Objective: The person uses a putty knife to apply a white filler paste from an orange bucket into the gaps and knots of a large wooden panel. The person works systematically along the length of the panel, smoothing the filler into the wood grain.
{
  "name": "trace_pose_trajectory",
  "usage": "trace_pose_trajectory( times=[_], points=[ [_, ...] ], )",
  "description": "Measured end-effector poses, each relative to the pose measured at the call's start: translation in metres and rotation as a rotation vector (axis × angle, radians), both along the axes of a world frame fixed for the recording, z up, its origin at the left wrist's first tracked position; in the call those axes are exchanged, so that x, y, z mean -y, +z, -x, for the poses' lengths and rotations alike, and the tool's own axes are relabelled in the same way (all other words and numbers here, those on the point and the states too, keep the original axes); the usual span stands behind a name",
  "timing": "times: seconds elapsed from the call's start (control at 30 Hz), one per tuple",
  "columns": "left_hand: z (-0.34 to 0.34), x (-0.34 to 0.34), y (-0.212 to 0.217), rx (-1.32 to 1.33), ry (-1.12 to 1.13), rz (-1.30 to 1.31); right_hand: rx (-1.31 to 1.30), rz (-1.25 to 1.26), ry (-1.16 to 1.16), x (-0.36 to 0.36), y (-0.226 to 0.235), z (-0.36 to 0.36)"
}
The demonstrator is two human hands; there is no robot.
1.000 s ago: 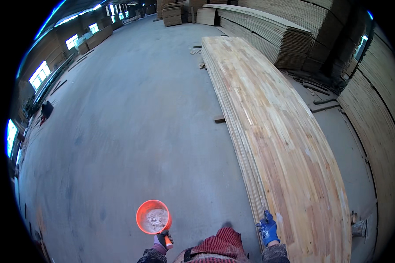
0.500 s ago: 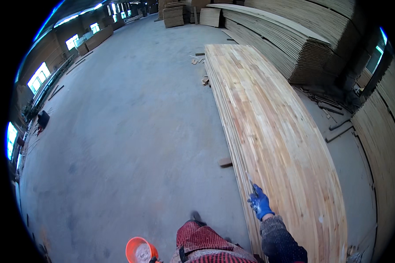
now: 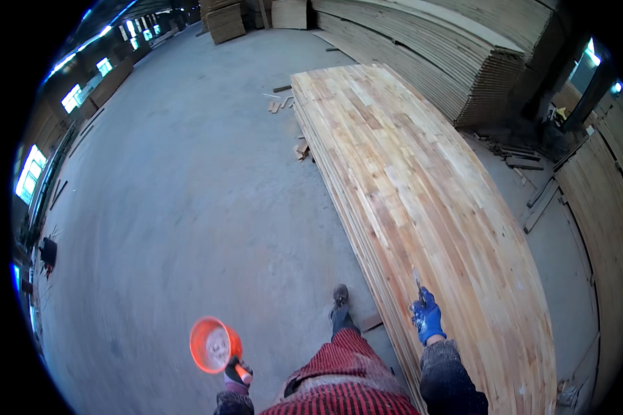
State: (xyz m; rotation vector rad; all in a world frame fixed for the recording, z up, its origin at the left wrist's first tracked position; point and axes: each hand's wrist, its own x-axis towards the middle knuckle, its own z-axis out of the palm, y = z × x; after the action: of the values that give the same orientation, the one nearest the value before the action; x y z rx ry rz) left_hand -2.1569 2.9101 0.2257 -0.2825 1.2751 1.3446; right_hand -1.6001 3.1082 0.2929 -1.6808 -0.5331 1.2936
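Note:
My right hand (image 3: 428,318), in a blue glove smeared with white, is closed round a small thin-bladed tool that looks like a putty knife (image 3: 417,282). Its blade points away from me, over the top board near the left edge of the stack of wood panels (image 3: 422,187); contact with the wood cannot be made out. At lower left, my left hand (image 3: 235,379), in a dark and purple glove, grips the handle of an orange dipper (image 3: 196,344). Pale pinkish-white paste (image 3: 217,346) lies inside the dipper, which hangs above the floor.
Grey concrete floor (image 3: 187,194) runs along my left. Wood scraps (image 3: 301,149) lie beside the stack. Tall piles of boards (image 3: 422,62) stand at the back right, and more panels (image 3: 595,207) at the far right. One shoe (image 3: 340,293) shows close to the stack.
The view has moved forward along the stack. My left hand and the dipper have come further into view. My right hand, still holding the tool, is slightly further right across the board.

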Motion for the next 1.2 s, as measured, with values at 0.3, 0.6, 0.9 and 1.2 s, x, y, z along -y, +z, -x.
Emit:
trace_pose_trajectory(
  times=[0.3, 0.6, 0.9, 1.2],
  points=[
    [0.046, -0.334, 0.033, 0.147, -0.112, 0.027, 0.292, -0.054, 0.147, -0.364, -0.022, 0.068],
    [0.129, -0.663, -0.024, 0.017, -0.369, 0.073, 0.567, -0.056, 0.092, -0.643, -0.044, 0.094],
    [0.100, -0.970, 0.058, -0.073, -0.555, 0.149, 0.991, 0.077, 0.162, -0.844, -0.080, 0.128],
    [0.071, -1.074, 0.038, 0.016, -0.641, 0.384, 1.084, 0.431, 0.377, -0.973, -0.137, 0.121]
  ],
)
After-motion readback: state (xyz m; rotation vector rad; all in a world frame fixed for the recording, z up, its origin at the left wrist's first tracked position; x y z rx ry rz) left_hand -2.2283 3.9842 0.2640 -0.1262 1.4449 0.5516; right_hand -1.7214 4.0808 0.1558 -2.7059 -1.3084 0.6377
